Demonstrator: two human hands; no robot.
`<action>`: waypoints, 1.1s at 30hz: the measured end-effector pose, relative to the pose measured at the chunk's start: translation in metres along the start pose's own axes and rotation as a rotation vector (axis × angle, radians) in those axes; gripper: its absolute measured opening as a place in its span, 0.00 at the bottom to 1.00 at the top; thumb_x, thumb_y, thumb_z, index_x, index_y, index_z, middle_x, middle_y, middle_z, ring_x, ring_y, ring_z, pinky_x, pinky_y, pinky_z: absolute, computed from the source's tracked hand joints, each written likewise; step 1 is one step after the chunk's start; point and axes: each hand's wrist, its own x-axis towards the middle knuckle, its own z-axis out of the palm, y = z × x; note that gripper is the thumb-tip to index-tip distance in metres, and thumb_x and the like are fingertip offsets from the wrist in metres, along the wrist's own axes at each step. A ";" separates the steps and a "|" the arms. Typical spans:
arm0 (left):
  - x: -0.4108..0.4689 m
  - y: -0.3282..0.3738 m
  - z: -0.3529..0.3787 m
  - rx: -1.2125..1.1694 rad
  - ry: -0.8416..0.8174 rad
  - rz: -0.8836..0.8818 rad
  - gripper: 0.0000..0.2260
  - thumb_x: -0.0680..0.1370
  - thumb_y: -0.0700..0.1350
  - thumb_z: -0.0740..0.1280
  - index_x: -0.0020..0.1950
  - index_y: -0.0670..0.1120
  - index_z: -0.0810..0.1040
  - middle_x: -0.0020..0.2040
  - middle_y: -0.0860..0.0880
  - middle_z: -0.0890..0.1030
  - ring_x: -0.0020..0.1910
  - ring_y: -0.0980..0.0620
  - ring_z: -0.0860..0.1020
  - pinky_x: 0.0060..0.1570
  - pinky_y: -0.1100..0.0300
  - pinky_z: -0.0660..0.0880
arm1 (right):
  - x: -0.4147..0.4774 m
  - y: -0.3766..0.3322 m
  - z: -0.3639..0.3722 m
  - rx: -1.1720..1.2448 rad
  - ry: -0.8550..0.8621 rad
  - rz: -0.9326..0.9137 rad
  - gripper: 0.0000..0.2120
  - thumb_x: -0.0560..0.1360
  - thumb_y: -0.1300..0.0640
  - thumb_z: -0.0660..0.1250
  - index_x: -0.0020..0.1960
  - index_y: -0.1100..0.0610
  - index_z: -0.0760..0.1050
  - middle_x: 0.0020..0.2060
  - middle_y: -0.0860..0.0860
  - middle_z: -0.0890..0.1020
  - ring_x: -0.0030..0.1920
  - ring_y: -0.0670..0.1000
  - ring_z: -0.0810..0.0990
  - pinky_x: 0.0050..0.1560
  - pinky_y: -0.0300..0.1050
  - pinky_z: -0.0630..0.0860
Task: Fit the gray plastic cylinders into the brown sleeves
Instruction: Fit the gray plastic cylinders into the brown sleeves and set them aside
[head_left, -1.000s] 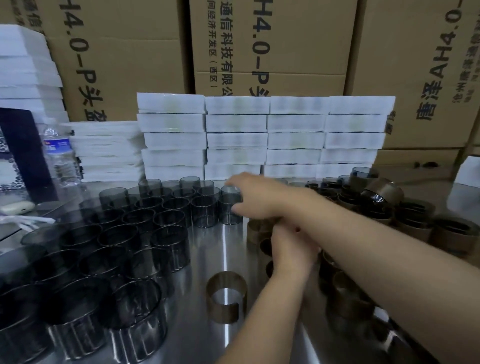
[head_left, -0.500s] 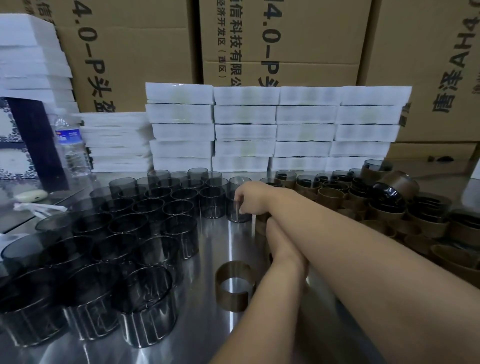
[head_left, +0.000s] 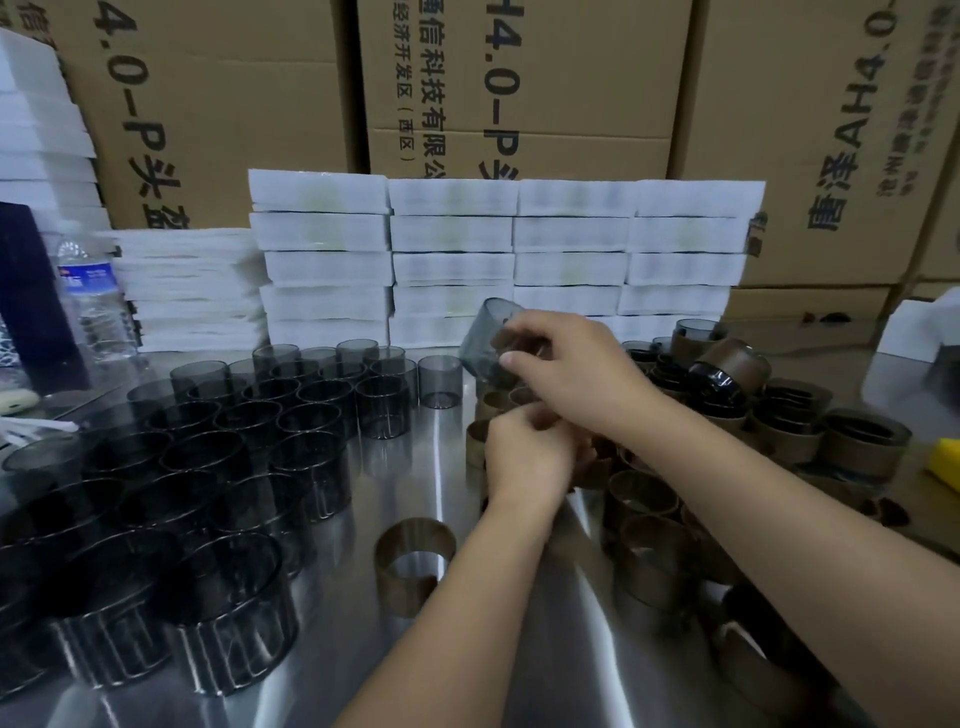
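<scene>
Steel table (head_left: 441, 483): crowded gray cylinders (head_left: 218, 452), perhaps touching.

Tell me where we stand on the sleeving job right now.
Done: a pile of sleeved cylinders sits at the right rear. In hand: the right hand holds one gray cylinder lifted and tilted; the left hand is down among the brown sleeves. Left: dozens of bare gray cylinders still fill the left side.

The right hand (head_left: 576, 371) holds a tilted gray cylinder (head_left: 485, 338) above the left hand (head_left: 524, 457) among brown sleeves (head_left: 644, 506).
</scene>
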 end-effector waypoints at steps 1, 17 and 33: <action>0.001 0.000 0.001 0.001 0.005 -0.004 0.10 0.73 0.34 0.68 0.47 0.46 0.85 0.40 0.42 0.85 0.38 0.50 0.82 0.37 0.60 0.78 | -0.005 0.004 -0.011 0.057 0.035 0.026 0.06 0.74 0.58 0.68 0.46 0.46 0.78 0.37 0.41 0.79 0.38 0.37 0.75 0.42 0.31 0.69; 0.003 0.007 -0.001 -0.379 -0.074 -0.001 0.20 0.76 0.51 0.69 0.66 0.47 0.75 0.60 0.45 0.80 0.56 0.50 0.81 0.47 0.56 0.81 | -0.035 0.038 -0.040 1.072 -0.113 0.484 0.10 0.76 0.65 0.59 0.53 0.60 0.77 0.33 0.48 0.77 0.33 0.45 0.67 0.37 0.37 0.68; 0.008 0.008 -0.008 -0.565 0.097 -0.081 0.13 0.71 0.42 0.75 0.49 0.41 0.75 0.42 0.44 0.84 0.42 0.50 0.84 0.33 0.61 0.80 | -0.034 0.082 -0.019 -0.165 -0.202 0.441 0.32 0.78 0.53 0.63 0.77 0.53 0.52 0.77 0.50 0.53 0.75 0.56 0.53 0.73 0.47 0.53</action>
